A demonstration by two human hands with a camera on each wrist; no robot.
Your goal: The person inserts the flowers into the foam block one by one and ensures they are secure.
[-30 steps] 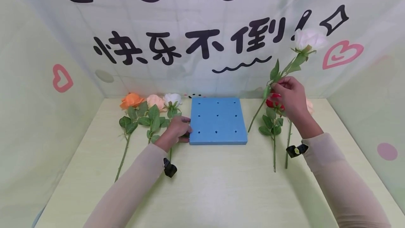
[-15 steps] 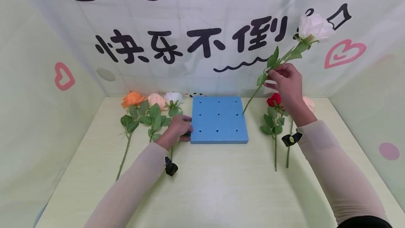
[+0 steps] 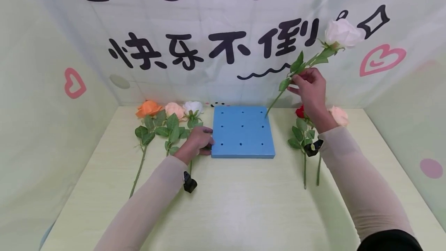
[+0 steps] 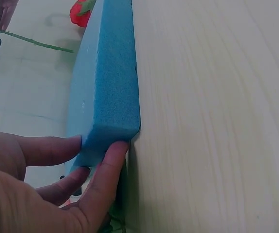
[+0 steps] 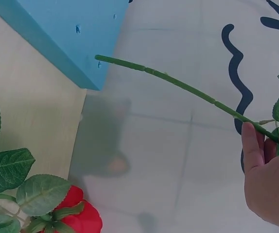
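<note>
My right hand [image 3: 311,88] pinches the stem of a white artificial rose [image 3: 343,33], its bloom tilted up and to the right. In the right wrist view the bare end of the green stem [image 5: 178,84] lies close to a corner hole of the blue foam block [image 5: 47,34]. The head view has that end overlapping the block [image 3: 242,134] by its back right hole. At the block's left edge my left hand [image 3: 196,142] holds it, fingertips on the side and upper edge; the left wrist view shows these fingers [image 4: 103,179] against the block's end [image 4: 115,92].
On the left lie an orange rose [image 3: 148,108], a peach rose [image 3: 175,110] and another white rose [image 3: 193,107]. To the right, a red rose [image 5: 83,218] and a pale pink rose [image 3: 338,115] lie under my right arm. A printed cloth [image 3: 223,84] hangs behind the table [image 3: 237,204].
My right hand has risen and moved left with the white rose. The stem's lower end has gone from beside the block to its back right corner. My left hand stays at the block.
</note>
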